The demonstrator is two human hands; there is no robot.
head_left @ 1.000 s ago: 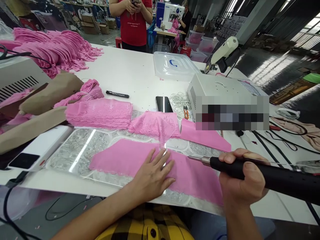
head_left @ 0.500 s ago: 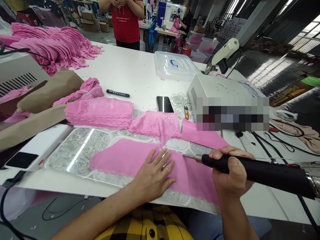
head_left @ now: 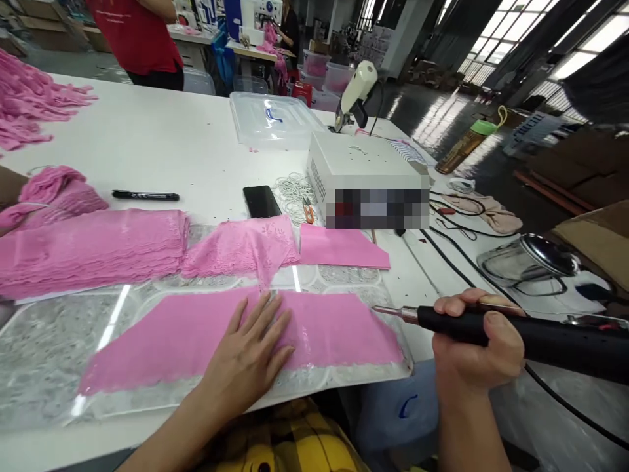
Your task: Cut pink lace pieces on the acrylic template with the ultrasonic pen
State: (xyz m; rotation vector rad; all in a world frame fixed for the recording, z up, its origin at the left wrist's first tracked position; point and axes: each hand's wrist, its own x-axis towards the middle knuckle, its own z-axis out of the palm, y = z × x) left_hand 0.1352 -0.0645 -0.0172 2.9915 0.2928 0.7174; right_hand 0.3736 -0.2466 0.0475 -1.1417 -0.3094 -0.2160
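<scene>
My left hand (head_left: 255, 344) lies flat with fingers spread on a long pink fabric piece (head_left: 191, 321). The fabric rests on a clear-topped, grey-patterned mat (head_left: 39, 341). In my right hand (head_left: 474, 347) is a thick, black-handled tool (head_left: 545, 341) with a narrow metal tip, fingers wrapped round the handle. Its tip points left, close to the fabric's slanted right end; whether they touch I cannot tell. Behind the fabric lie a pink lace stack (head_left: 246, 242), whose loose end hangs toward my left fingers, and a stack of plain pink pieces (head_left: 344, 249).
A larger pink stack (head_left: 93, 242) sits at left. Behind are a black marker (head_left: 145, 195), a phone (head_left: 261, 201), orange thread snips (head_left: 308, 211) and a grey box (head_left: 368, 157) with cables. A glass mug (head_left: 515, 262) stands at right. A person in red (head_left: 135, 33) is across the table.
The view has turned right. The tool's tip has moved from over the pink fabric to its right end. My left hand stays flat on the fabric, which now shows its whole right side.
</scene>
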